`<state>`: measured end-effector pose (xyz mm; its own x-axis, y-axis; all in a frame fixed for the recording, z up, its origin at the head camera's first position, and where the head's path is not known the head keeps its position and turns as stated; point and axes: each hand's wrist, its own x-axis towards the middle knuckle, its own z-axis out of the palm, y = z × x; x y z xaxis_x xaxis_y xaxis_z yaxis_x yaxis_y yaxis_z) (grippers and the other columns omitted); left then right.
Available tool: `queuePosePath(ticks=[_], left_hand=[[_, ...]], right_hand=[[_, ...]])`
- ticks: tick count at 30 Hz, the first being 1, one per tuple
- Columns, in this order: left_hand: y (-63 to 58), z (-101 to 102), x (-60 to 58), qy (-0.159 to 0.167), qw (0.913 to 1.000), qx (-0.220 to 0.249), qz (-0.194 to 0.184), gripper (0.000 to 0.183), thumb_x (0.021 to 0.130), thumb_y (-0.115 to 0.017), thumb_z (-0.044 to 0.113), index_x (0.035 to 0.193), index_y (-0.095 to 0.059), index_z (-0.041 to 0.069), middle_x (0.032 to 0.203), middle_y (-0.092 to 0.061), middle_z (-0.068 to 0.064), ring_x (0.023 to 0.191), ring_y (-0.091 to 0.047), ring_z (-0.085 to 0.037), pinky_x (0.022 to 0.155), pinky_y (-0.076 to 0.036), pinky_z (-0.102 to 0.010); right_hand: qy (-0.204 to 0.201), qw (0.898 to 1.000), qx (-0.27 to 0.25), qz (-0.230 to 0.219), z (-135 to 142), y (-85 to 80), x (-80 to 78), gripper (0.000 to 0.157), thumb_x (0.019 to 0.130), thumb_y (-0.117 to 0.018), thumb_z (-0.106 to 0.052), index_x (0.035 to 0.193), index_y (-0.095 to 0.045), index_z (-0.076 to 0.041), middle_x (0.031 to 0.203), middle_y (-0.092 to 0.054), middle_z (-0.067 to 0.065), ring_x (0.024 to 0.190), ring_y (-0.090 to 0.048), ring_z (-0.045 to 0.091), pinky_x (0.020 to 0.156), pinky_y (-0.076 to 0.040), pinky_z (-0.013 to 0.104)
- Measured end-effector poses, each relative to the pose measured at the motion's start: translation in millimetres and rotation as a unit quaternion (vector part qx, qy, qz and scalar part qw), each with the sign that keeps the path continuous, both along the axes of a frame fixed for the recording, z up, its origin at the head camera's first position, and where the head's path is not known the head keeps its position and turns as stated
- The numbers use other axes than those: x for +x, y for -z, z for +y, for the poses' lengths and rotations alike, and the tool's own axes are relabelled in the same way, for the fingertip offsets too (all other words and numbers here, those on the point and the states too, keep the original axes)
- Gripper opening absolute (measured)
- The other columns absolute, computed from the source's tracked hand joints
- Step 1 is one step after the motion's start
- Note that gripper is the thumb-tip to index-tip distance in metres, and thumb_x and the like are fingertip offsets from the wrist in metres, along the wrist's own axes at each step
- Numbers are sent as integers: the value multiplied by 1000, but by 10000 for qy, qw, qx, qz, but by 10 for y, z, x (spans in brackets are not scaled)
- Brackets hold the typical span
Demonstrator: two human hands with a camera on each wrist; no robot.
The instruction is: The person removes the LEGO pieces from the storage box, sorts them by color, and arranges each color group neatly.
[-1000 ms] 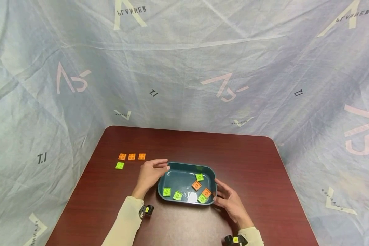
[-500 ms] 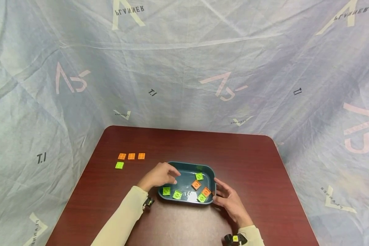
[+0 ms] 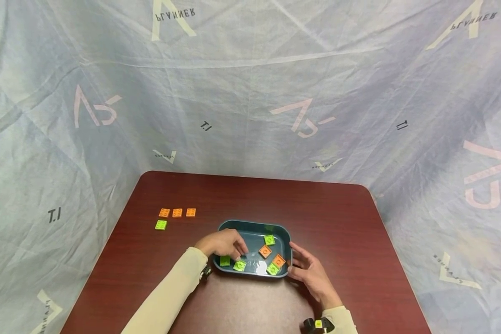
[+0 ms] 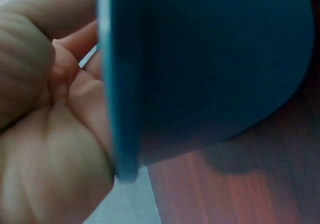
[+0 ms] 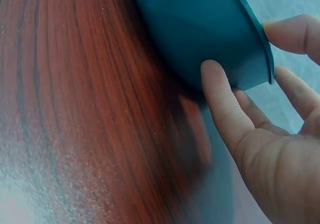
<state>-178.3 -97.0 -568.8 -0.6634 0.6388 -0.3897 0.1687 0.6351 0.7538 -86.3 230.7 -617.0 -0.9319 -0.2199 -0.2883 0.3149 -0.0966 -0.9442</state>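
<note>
A dark teal tray [image 3: 252,239] lies on the table with several green and orange square toy bricks in it. My left hand [image 3: 223,242] reaches over the tray's left end, fingers bent downward inside. Its thumb is just above a green brick [image 3: 240,266]; whether they touch I cannot tell. Another green brick [image 3: 225,261] is partly covered by the hand. My right hand [image 3: 313,276] rests its spread fingers against the tray's right end. In the right wrist view, one fingertip presses the outer wall [image 5: 200,39] and another touches the rim. The left wrist view shows mostly the tray wall [image 4: 210,64] and palm.
Three orange bricks [image 3: 177,213] lie in a row at the table's back left, with one green brick [image 3: 161,225] in front of them. The dark red table [image 3: 317,208] is bordered by a grey printed cloth [image 3: 250,139] at the back and sides.
My left hand has moved from the tray's left rim to inside it, down toward the green bricks. The right hand has stayed at the right end.
</note>
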Motion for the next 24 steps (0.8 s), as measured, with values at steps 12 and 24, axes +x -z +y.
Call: queuePosePath(ticks=[12, 24], left_hand=[[38, 35, -85, 257, 9990, -271, -253, 25, 88, -83, 1, 110, -84, 14, 106, -81, 1, 94, -73, -7, 84, -61, -29], [99, 67, -66, 253, 9952, -29, -945, 25, 84, -82, -7, 102, -84, 10, 98, -82, -3, 93, -76, -12, 80, -61, -27]], right_hand=[[39, 9999, 120, 38, -3, -14, 2, 85, 87, -72, 10, 163, -41, -10, 154, -46, 34, 130, -60, 38, 90, -63, 41], [164, 9998, 73, -51, -22, 3, 27, 85, 86, -72, 12, 162, -45, -15, 154, -47, 31, 128, -61, 37, 89, -64, 42]])
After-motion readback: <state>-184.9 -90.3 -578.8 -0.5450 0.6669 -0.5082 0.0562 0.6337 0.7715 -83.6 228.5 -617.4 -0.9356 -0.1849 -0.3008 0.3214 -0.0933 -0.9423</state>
